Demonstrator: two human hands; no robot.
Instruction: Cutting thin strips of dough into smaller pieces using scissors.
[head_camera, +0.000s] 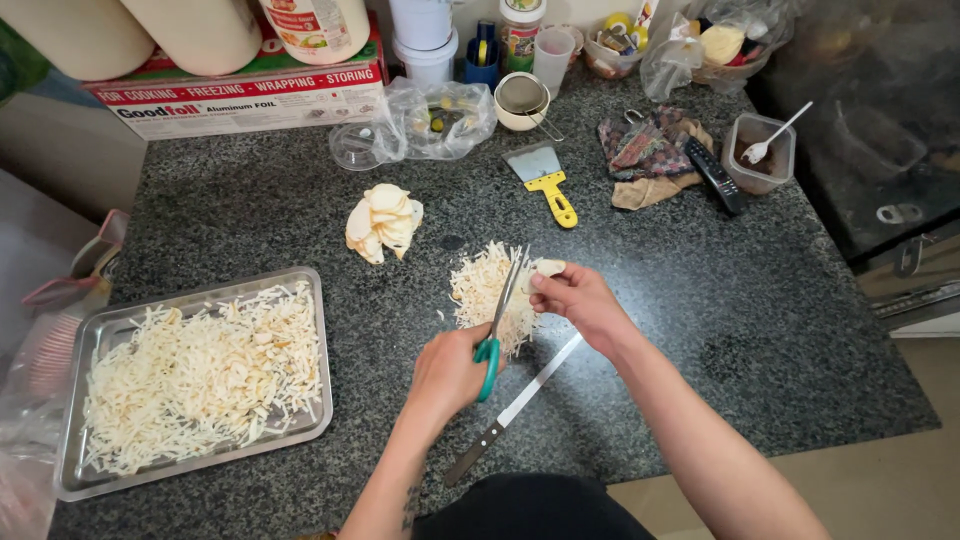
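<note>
Knife: long kitchen knife (512, 408) lying flat on the dark speckled surface (760, 320), nearest the viewer, between the two forearms, blade pointing up toward the right hand.
Left hand: left hand (448, 372) clenched through the handles of green-handled scissors (498, 322); blades slightly parted, pointing up and away toward the pale slice.
Right hand: right hand (578, 300) pinching a pale slice (548, 268) between thumb and fingertips, held at the scissor tips.
Cut strips: small heap of pale shreds (488, 292) on the surface, directly under and just beyond the scissor blades, touching neither hand as far as can be told.
Uncut slices: stack of pale slices (383, 222) beyond the left hand, apart from the heap.
Tray: steel tray (312, 300) well left of the left hand, holding a wide layer of the same shreds.
Scraper: yellow-handled scraper (545, 178) beyond the right hand.
Packages: long red, white and green foil box (240, 95) at the far left edge with pale rolls and a labelled white bottle on top; clear plastic bag (435, 120) beside it; clear tub with white spoon (760, 152) far right of the right hand, next to a folded patterned cloth (648, 150).
</note>
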